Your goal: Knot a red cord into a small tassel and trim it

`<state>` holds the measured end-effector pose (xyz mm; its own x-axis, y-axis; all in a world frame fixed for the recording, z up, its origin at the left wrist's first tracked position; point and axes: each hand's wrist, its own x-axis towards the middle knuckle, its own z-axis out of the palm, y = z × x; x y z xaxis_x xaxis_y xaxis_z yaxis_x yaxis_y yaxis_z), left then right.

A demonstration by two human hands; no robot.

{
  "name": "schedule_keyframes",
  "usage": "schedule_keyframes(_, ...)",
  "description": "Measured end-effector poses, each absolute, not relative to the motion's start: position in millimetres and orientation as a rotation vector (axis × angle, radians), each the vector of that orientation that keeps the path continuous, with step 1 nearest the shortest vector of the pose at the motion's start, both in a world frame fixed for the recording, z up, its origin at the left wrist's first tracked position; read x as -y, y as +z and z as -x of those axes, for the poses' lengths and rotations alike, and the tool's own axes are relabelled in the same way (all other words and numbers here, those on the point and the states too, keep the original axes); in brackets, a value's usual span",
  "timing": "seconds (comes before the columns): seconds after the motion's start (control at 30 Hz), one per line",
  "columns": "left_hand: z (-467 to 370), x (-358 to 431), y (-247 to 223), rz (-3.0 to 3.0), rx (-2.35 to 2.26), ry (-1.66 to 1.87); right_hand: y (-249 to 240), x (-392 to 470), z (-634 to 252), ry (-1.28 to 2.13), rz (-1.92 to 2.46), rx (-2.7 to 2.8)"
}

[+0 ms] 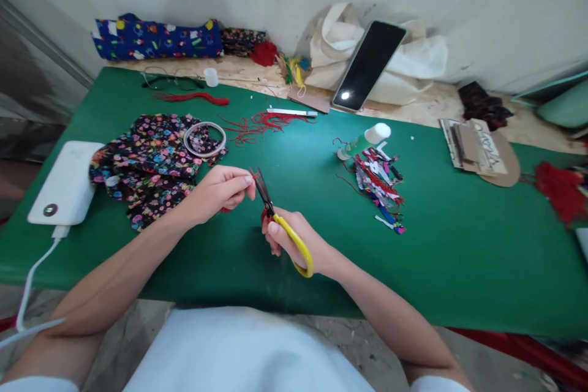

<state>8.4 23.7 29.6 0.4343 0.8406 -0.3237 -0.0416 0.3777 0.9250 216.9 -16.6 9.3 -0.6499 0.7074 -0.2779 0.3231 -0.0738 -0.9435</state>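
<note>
My left hand (223, 191) pinches a short bit of red thread (253, 175) between thumb and forefinger. My right hand (294, 234) is closed round a pair of scissors (294, 245) with yellow handles and dark blades. The blades point up and to the left, slightly parted, with their tips beside the thread at my left fingertips. Some red also shows under my left hand. Left of it lies black floral fabric (154, 159) with a pale ring (187, 139) on it. Loose red threads (257, 128) are spread on the green table (285, 190) beyond my hands.
Right of my hands stand a glue stick (362, 141) and a pile of fabric scraps (379, 184). A phone (370, 64) leans at the back. A white power bank (68, 180) with a cable lies at the left, cardboard pieces (478, 150) at the right.
</note>
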Motion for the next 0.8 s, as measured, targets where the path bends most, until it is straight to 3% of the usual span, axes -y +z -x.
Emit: schedule_keyframes(0.8, -9.6, -25.2, 28.1, -1.032, -1.027, 0.67, -2.5, 13.2, -217.6, 1.804, 1.087, 1.823)
